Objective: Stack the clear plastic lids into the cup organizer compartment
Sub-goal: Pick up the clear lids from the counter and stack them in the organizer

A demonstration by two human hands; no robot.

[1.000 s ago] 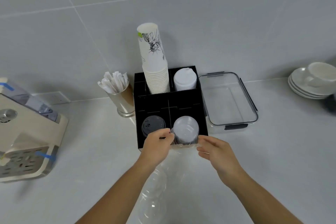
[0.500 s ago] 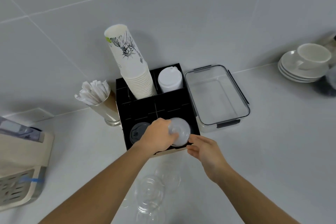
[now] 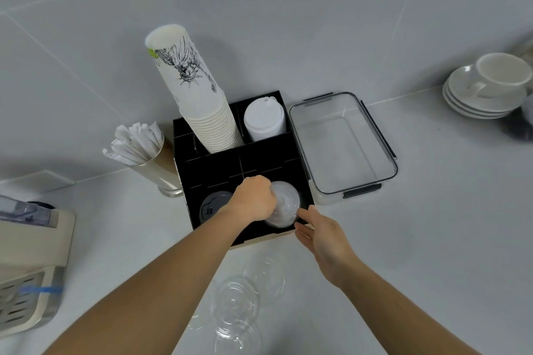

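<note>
A black cup organizer [image 3: 259, 164] stands on the counter against the wall. In its front right compartment sits a stack of clear plastic lids [image 3: 284, 206]. My left hand [image 3: 253, 200] rests on top of that stack, fingers curled over its left side. My right hand [image 3: 320, 235] is at the organizer's front right corner, fingers apart, fingertips near the stack's lower edge. Several loose clear lids [image 3: 235, 301] lie on the counter in front, between my forearms. A dark lid [image 3: 213, 206] fills the front left compartment.
Stacked paper cups [image 3: 199, 101] and white lids [image 3: 264, 119] occupy the rear compartments. A clear empty container [image 3: 343, 144] sits right of the organizer, a metal cup of white sticks [image 3: 138, 144] left. A beige machine [image 3: 28, 268] is far left; cup and saucers [image 3: 487, 86] far right.
My left hand moved from the stack's left side onto its top. The right hand slid closer to the organizer's front right corner. The camera tilted, shifting the scene left.
</note>
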